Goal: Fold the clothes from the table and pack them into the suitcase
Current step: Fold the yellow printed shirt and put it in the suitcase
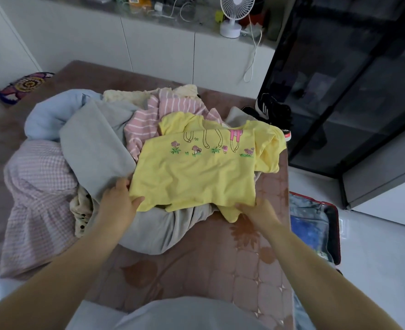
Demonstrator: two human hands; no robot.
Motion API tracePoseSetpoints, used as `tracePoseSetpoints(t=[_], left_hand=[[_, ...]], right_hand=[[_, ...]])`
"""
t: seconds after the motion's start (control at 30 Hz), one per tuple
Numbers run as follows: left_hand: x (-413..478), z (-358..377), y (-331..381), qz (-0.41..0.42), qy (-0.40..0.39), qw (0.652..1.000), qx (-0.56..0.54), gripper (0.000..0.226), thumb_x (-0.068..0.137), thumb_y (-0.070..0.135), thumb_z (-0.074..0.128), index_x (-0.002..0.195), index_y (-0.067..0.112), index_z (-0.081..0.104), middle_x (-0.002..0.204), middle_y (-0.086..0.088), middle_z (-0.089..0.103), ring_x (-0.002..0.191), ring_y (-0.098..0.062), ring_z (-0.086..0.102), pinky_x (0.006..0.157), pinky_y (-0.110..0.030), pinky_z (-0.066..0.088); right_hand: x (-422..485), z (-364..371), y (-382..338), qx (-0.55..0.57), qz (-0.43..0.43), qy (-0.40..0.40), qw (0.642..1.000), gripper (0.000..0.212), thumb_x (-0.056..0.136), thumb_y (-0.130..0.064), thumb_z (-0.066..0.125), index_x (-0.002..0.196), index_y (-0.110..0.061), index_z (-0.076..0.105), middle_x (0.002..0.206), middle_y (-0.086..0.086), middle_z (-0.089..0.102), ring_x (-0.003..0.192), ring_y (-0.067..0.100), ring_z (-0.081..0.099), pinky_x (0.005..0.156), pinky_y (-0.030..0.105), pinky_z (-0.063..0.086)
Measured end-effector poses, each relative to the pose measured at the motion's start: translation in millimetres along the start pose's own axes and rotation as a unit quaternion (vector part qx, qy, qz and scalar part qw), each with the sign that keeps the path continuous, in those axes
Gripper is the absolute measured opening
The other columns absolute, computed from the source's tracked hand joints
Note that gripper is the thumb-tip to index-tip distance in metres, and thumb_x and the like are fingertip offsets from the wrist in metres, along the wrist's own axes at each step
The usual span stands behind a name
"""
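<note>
On the counter, yellow shirt spreads left-right just beyond both hands; left grip and right grip each pinch a near corner; suitcase sits rightward, nearer the right grip.

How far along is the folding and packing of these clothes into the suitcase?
Early on. Done: the open suitcase on the floor holds some bluish items, unclear what. In hand: the left hand and right hand grip the near hem of the yellow T-shirt, spread on the pile. Left: the grey garment, pink striped top, checked pink cloth and light blue piece lie unfolded on the table.
</note>
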State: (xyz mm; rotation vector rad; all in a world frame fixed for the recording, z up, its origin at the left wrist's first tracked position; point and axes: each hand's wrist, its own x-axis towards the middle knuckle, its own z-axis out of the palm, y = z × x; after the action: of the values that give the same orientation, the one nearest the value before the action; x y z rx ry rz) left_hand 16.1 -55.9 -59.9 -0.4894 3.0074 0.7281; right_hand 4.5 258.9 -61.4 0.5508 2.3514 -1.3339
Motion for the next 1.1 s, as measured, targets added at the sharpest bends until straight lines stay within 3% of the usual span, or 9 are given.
tracePoseSetpoints(t=[0.17, 0.23, 0.43, 0.53, 0.6, 0.7, 0.77, 0.9, 1.1], left_hand=[[-0.4, -4.7, -2.5, 0.023, -0.034, 0.998, -0.044, 0.016, 0.087, 0.02, 0.061, 0.078, 0.01, 0.053, 0.074, -0.006, 0.057, 0.083, -0.031, 0.059, 0.064, -0.031, 0.033], [3.3, -15.8, 2.7, 0.036, -0.031, 0.993, -0.11, 0.011, 0.089, 0.019, 0.06, 0.083, 0.009, 0.057, 0.078, -0.004, 0.057, 0.08, -0.026, 0.056, 0.067, -0.03, 0.033], [-2.4, -49.8, 4.0, -0.07, -0.081, 0.915, -0.389, 0.014, 0.094, 0.014, 0.05, 0.081, 0.017, 0.055, 0.08, -0.004, 0.055, 0.075, -0.015, 0.052, 0.065, -0.027, 0.05], [-7.1, -50.2, -20.1, -0.074, -0.105, 0.945, -0.299, 0.012, 0.091, 0.014, 0.057, 0.079, 0.015, 0.058, 0.077, -0.003, 0.058, 0.079, -0.019, 0.053, 0.077, -0.036, 0.048], [-12.7, -50.2, -32.3, -0.085, -0.131, 0.943, -0.294, 0.003, 0.089, 0.011, 0.059, 0.086, 0.011, 0.061, 0.086, -0.007, 0.063, 0.081, -0.019, 0.057, 0.079, -0.037, 0.055], [-20.9, -51.4, -39.1, -0.085, -0.15, 0.932, -0.319, 0.01, 0.088, 0.003, 0.058, 0.098, 0.003, 0.059, 0.089, -0.008, 0.063, 0.077, -0.017, 0.058, 0.058, -0.016, 0.056], [-24.3, -52.5, -42.6, -0.064, -0.168, 0.946, -0.268, 0.006, 0.086, 0.001, 0.06, 0.091, 0.005, 0.059, 0.084, -0.007, 0.063, 0.073, -0.018, 0.058, 0.049, -0.011, 0.051], [-29.6, -45.8, -57.6, -0.012, -0.22, 0.975, -0.039, 0.011, 0.08, 0.01, 0.07, 0.083, 0.01, 0.059, 0.082, -0.01, 0.062, 0.079, -0.026, 0.058, 0.063, -0.026, 0.042], [-45.4, -31.4, -62.0, -0.003, -0.17, 0.985, 0.016, 0.02, 0.085, 0.019, 0.064, 0.097, 0.004, 0.059, 0.086, -0.009, 0.06, 0.074, -0.019, 0.051, 0.06, -0.029, 0.031]], right_hand=[[-20.0, -29.4, -10.4, 0.008, -0.063, 0.077, 0.995, 0.024, 0.087, -0.024, 0.062, 0.084, -0.002, 0.054, 0.065, 0.014, 0.053, 0.057, 0.019, 0.05, 0.05, 0.021, 0.041], [-29.7, -46.2, -10.9, 0.031, -0.117, 0.112, 0.986, 0.026, 0.089, -0.025, 0.06, 0.096, -0.001, 0.055, 0.081, 0.022, 0.059, 0.069, 0.029, 0.058, 0.061, 0.035, 0.05], [-66.1, -82.9, -4.4, -0.007, -0.206, 0.163, 0.965, 0.008, 0.089, -0.022, 0.06, 0.085, -0.021, 0.054, 0.069, -0.004, 0.054, 0.056, 0.005, 0.049, 0.05, 0.017, 0.037], [-75.8, -87.3, 18.1, -0.158, -0.166, 0.056, 0.972, 0.02, 0.08, -0.021, 0.071, 0.094, -0.031, 0.061, 0.087, -0.01, 0.063, 0.078, 0.004, 0.058, 0.065, 0.018, 0.043], [-80.1, -88.6, 32.9, -0.211, -0.178, 0.055, 0.96, 0.025, 0.08, -0.014, 0.07, 0.09, -0.035, 0.062, 0.091, -0.006, 0.065, 0.085, 0.014, 0.06, 0.072, 0.025, 0.046], [-87.6, -95.7, 41.2, -0.161, -0.195, 0.082, 0.964, 0.027, 0.08, -0.013, 0.07, 0.083, -0.038, 0.062, 0.088, -0.011, 0.063, 0.082, 0.007, 0.059, 0.07, 0.018, 0.043], [-89.1, -97.4, 47.4, -0.207, -0.185, 0.029, 0.96, 0.029, 0.082, -0.017, 0.07, 0.081, -0.044, 0.061, 0.089, -0.011, 0.061, 0.082, 0.006, 0.057, 0.071, 0.019, 0.044], [-89.0, -80.5, 76.1, -0.405, -0.143, -0.119, 0.895, 0.022, 0.082, -0.039, 0.066, 0.103, -0.034, 0.064, 0.093, -0.017, 0.05, 0.079, -0.002, 0.049, 0.07, 0.009, 0.038], [-67.7, -54.7, 101.0, -0.229, -0.04, 0.055, 0.971, 0.038, 0.091, -0.027, 0.056, 0.126, -0.012, 0.053, 0.125, 0.008, 0.055, 0.108, 0.023, 0.056, 0.082, 0.03, 0.044]])
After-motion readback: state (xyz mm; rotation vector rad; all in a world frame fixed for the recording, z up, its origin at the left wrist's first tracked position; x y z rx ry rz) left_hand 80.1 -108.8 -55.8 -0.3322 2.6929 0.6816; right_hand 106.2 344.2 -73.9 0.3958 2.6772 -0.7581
